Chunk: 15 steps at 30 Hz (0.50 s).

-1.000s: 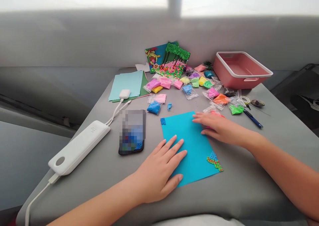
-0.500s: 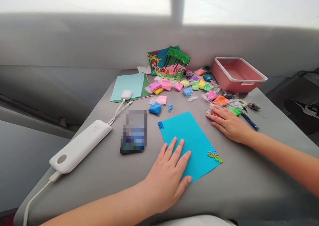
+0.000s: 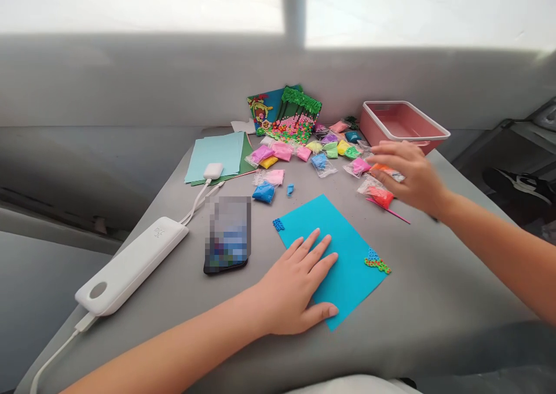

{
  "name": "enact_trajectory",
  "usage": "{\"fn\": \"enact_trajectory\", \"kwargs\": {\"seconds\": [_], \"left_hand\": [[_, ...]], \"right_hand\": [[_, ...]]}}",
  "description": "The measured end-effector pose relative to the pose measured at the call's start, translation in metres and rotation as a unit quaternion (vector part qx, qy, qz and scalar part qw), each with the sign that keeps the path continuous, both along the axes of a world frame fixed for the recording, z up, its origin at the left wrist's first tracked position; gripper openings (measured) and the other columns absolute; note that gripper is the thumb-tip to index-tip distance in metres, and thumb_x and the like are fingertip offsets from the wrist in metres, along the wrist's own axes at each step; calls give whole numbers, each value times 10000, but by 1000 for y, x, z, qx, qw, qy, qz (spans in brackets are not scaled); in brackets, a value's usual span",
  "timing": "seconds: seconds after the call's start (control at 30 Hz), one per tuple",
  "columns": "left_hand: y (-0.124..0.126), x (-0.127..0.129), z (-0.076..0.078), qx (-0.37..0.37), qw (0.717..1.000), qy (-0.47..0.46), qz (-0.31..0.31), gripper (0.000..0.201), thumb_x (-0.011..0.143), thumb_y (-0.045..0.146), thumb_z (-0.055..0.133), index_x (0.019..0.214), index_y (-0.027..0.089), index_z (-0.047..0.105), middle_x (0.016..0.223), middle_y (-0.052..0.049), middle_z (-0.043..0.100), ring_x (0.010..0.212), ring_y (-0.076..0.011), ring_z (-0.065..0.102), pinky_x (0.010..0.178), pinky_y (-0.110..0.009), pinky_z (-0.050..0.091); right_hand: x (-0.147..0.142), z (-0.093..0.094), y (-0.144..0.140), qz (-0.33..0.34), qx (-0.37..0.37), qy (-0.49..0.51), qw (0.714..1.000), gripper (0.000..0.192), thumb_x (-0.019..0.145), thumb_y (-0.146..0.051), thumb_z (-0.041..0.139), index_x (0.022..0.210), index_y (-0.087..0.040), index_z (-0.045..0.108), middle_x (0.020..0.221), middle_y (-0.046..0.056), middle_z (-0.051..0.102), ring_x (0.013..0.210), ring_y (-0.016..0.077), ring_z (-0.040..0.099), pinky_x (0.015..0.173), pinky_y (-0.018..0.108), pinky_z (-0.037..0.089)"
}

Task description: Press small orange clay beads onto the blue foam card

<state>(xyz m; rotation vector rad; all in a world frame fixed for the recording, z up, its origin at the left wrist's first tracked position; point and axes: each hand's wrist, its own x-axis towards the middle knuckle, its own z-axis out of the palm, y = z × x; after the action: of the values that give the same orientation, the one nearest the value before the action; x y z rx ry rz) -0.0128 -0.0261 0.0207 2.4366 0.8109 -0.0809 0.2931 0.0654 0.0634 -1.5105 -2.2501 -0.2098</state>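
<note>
Spread flat, my left hand (image 3: 299, 289) presses on a bright blue sheet of paper (image 3: 343, 249). A small patch of dark blue dots (image 3: 278, 225) sits at the sheet's far left corner. Light blue, green and red dots (image 3: 377, 262) cluster at its right corner. Off the table, my right hand (image 3: 408, 174) hovers above an orange clay packet (image 3: 382, 168), fingers stretched out and slightly blurred, with nothing seen in them. Just left of and below it lie a red clay packet (image 3: 381, 197) and a thin pink stick (image 3: 397, 213).
A phone (image 3: 228, 234) and a white power bank (image 3: 134, 263) with cables lie left. Pale paper sheets (image 3: 215, 153) are stacked behind. Several clay packets (image 3: 282, 150) spread before two decorated pictures (image 3: 289, 116); a pink basket (image 3: 403, 121) stands back right.
My right hand has lifted off the red packet and moved up, uncovering the pink stick. My left hand stays on the blue sheet, which has turned slightly. The view has shifted a little.
</note>
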Motion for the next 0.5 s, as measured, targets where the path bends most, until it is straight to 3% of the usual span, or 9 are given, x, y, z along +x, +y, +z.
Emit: {"fn": "enact_trajectory", "kwargs": {"seconds": [0.1, 0.17, 0.23, 0.33, 0.5], "left_hand": [[-2, 2, -6, -6, 1000, 8, 15, 829, 940, 662, 470, 1608, 204, 296, 1704, -109, 84, 1559, -412, -20, 1228, -696, 139], [-9, 8, -6, -10, 999, 18, 41, 811, 959, 648, 436, 1616, 202, 274, 1703, -123, 43, 1550, -426, -50, 1216, -715, 140], [-16, 17, -5, -12, 996, 27, 81, 785, 987, 599, 409, 1618, 159, 256, 1692, -175, -5, 1537, -441, -80, 1200, -737, 146], [-22, 32, -2, -21, 991, 41, 128, 800, 986, 566, 422, 1617, 110, 239, 1675, -230, -43, 1508, -475, -131, 1170, -782, 131], [-20, 54, 3, -48, 985, 54, 155, 905, 942, 561, 483, 1615, 34, 185, 1650, -294, -74, 1460, -517, -189, 1116, -846, 44]], "right_hand": [[0, 25, 17, -60, -24, 1, 998, 310, 1014, -363, 555, 1279, -214, 618, 1373, 112, 598, 1218, 240, 599, 1057, 485, 503], [1, 28, 28, -88, -102, -33, 990, 278, 1018, -380, 545, 1236, -235, 641, 1329, 102, 618, 1101, 206, 636, 955, 417, 569], [-1, 18, 34, -114, -193, -83, 971, 286, 1003, -367, 580, 1226, -198, 637, 1282, 98, 636, 1069, 207, 652, 920, 411, 580], [-10, -8, 27, -116, -265, -147, 946, 318, 990, -362, 604, 1253, -185, 621, 1287, 103, 630, 1086, 219, 651, 923, 428, 579], [-30, -32, 2, -58, -255, -192, 946, 294, 994, -352, 598, 1236, -188, 631, 1287, 107, 633, 1091, 215, 647, 933, 427, 575]]}}
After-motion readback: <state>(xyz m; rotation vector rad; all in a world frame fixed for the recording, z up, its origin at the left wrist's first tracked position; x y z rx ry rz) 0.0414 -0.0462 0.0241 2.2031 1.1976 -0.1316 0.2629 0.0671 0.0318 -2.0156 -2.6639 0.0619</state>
